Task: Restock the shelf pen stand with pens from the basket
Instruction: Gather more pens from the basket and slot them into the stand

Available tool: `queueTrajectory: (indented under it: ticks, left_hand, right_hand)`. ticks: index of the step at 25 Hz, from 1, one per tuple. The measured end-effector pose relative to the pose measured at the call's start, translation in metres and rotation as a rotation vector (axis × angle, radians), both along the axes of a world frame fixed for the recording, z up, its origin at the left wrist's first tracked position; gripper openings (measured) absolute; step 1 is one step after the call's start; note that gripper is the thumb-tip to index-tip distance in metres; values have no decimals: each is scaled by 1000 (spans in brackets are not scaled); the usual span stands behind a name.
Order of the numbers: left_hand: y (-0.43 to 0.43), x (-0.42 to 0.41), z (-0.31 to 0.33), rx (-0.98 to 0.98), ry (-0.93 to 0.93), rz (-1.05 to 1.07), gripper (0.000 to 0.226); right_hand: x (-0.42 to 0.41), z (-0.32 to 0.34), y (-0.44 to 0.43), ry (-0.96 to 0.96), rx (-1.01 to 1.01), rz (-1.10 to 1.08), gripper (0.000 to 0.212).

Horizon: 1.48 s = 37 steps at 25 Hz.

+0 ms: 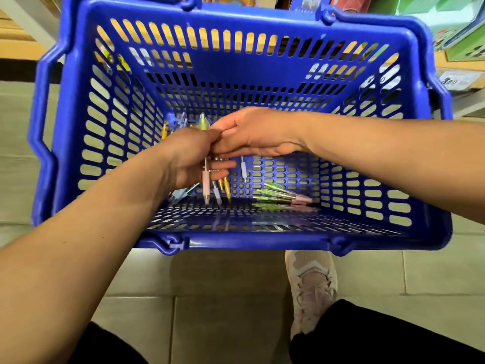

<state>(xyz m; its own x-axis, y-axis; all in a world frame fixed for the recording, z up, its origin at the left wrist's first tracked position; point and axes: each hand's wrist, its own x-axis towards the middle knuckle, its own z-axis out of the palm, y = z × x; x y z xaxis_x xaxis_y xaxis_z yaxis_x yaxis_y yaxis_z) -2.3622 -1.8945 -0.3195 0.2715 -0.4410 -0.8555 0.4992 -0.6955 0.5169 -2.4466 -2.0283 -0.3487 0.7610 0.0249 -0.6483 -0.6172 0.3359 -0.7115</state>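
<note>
Head view: both hands reach into the blue basket (420, 164). The left hand (191, 156) is closed around a bunch of pens (210, 185); the right hand (252, 132) pinches their tops. Green pens (275, 197) lie on the basket floor.

Tiled floor (223, 279): blue basket (244, 241), pink shoe (311, 287) on it.

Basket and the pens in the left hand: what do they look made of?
Basket: glossy blue moulded plastic, judging by its slotted walls and shiny rim. Pens in the left hand: seemingly plastic barrels in pastel and yellow tints, with shiny metal-looking tips; blur leaves that open.
</note>
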Motion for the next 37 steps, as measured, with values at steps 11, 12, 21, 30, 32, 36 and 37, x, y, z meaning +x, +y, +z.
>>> queueTrajectory:
  ticks: [11,12,21,30,32,36,37]
  left_hand:
    - [-3,0,9,-16,-45,31,20]
    - [-3,-1,10,-24,-41,37,21]
    - [9,-4,14,-80,-26,10,41]
    - [14,8,8,7,-133,32,23]
    - [14,11,6,5,-140,58,17]
    - [14,12,7,-11,-126,70,13]
    - [14,11,8,-20,-108,77,16]
  right_hand:
    - [-68,-53,15,345,-1188,1198,5]
    - [-64,-53,15,360,-1192,1237,9]
    - [-13,-2,-19,-6,-283,153,16]
    - [-26,-24,-16,134,-871,758,8]
    - [-44,-40,-7,252,-1190,1190,9]
    - [-68,-51,6,331,-1288,1280,33]
    - [-69,-52,7,328,-1298,1293,29]
